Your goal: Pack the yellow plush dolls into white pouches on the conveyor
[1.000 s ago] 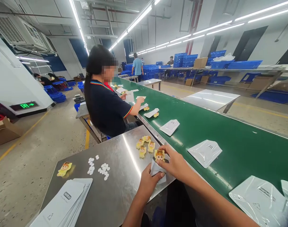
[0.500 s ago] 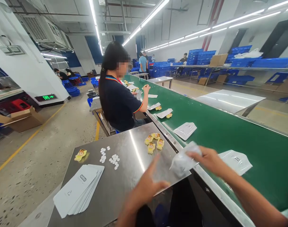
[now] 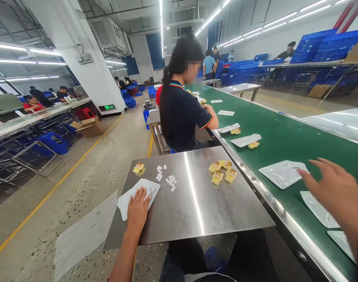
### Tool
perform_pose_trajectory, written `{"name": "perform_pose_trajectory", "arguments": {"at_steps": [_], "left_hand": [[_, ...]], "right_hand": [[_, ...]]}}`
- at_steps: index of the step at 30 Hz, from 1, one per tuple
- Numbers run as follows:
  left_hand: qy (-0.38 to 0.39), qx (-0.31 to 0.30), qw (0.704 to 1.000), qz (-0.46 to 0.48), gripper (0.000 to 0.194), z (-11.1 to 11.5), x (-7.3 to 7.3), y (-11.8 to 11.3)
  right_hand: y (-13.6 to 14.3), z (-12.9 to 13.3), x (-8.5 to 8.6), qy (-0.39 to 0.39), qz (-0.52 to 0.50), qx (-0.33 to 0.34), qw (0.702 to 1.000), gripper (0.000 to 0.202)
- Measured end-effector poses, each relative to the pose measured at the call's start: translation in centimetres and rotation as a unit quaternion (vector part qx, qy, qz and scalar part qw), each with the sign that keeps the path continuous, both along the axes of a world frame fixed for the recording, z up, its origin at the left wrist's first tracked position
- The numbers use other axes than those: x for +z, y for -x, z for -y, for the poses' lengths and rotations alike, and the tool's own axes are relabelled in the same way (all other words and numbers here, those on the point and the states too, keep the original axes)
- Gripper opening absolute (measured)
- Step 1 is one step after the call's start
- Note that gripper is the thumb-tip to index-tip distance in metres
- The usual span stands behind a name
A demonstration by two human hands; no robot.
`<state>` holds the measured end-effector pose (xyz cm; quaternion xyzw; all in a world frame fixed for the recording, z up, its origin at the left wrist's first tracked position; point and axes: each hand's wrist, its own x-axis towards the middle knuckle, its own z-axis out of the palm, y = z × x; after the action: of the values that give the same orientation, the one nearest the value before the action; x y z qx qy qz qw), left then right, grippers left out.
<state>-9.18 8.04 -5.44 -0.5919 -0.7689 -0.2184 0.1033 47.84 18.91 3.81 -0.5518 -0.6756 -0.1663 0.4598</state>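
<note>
My left hand (image 3: pixel 139 207) lies flat, fingers stretched, on a stack of white printed cards (image 3: pixel 126 203) at the table's left side. Over the green belt, my right hand (image 3: pixel 333 190) has its fingers apart and holds nothing visible. Close to its fingertips rests a shiny white-and-clear packet (image 3: pixel 280 174). Another packet (image 3: pixel 318 209) sits partly behind this hand. On the steel table (image 3: pixel 225 211) are several yellow figure-shaped pieces (image 3: pixel 216 177), a single yellow figure piece (image 3: pixel 138 168) and small white discs (image 3: pixel 171 181).
The green conveyor belt (image 3: pixel 287 133) runs along the right, with a metal rail (image 3: pixel 267 196) beside the table. Farther up lie packets (image 3: pixel 245 140) with yellow pieces. A co-worker (image 3: pixel 181 113) sits just beyond the table. A cardboard box (image 3: pixel 89 126) stands on the floor.
The view has turned left. My right hand has let go of the plastic packet and moved out over the belt. My left hand has moved left onto the card stack.
</note>
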Motion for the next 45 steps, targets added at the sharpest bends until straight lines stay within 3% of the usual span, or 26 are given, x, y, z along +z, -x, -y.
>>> {"name": "perform_pose_trajectory", "arguments": {"at_steps": [1,2,7,10,13,15,17,19,21,23,26,27,29,31,35,39,45], "left_hand": [[-0.007,-0.004,1.0,-0.001,0.053,0.1,0.0,0.1],[-0.018,-0.008,1.0,-0.003,0.052,0.3,0.0,0.2],[-0.083,-0.062,0.994,0.022,0.047,1.6,1.4,0.5],[-0.128,-0.118,0.979,0.108,0.04,3.5,3.4,-1.1],[-0.115,-0.182,0.943,0.254,0.03,6.5,5.7,-3.6],[-0.038,-0.205,0.905,0.37,0.025,8.5,6.8,-5.0],[0.049,-0.216,0.844,0.488,0.037,9.8,7.0,-5.9],[0.116,-0.22,0.783,0.57,0.051,10.2,6.2,-6.4],[0.127,-0.178,0.748,0.627,0.05,9.9,4.6,-6.7],[0.072,-0.087,0.714,0.691,0.045,9.4,2.8,-6.8],[-0.04,0.044,0.619,0.783,0.048,9.1,0.8,-6.5],[-0.06,0.071,0.588,0.803,0.049,9.2,0.5,-6.1],[-0.088,0.11,0.547,0.825,0.048,9.6,0.5,-5.4],[-0.109,0.127,0.536,0.828,0.047,9.9,0.8,-4.9],[-0.129,0.104,0.551,0.818,0.052,9.1,1.9,-5.2],[-0.108,0.061,0.564,0.816,0.053,7.1,3.1,-7.0],[-0.115,0.008,0.575,0.81,0.052,4.7,4.1,-8.7]], "right_hand": [[3.4,0.4,0.3,0.006,0.006,-0.022,1.0,0.038],[6.8,0.8,0.4,0.001,0.008,0.002,1.0,0.034],[22.1,3.1,0.4,0.002,0.067,0.292,0.954,0.028],[28.6,5.0,0.2,0.021,0.076,0.406,0.911,0.031],[32.0,7.2,0.2,0.046,0.131,0.495,0.858,0.04],[32.5,8.6,0.2,0.089,0.191,0.539,0.816,0.03],[32.3,9.5,0.3,0.136,0.24,0.569,0.775,0.024],[32.3,9.4,0.3,0.171,0.258,0.589,0.747,0.024],[32.8,8.0,-0.1,0.193,0.239,0.6,0.739,0.025],[33.8,5.7,-1.1,0.193,0.204,0.566,0.775,0.032],[34.9,2.7,-3.5,0.164,0.199,0.443,0.859,0.054],[34.8,2.2,-4.3,0.156,0.217,0.415,0.87,0.059],[33.8,2.4,-5.9,0.149,0.259,0.408,0.863,0.068],[31.8,3.8,-7.0,0.143,0.291,0.432,0.842,0.075],[26.8,7.4,-8.2,0.138,0.322,0.461,0.816,0.079],[23.8,8.8,-9.2,0.113,0.294,0.461,0.83,0.056],[22.5,9.3,-11.1,0.071,0.2,0.489,0.846,0.03]]}}
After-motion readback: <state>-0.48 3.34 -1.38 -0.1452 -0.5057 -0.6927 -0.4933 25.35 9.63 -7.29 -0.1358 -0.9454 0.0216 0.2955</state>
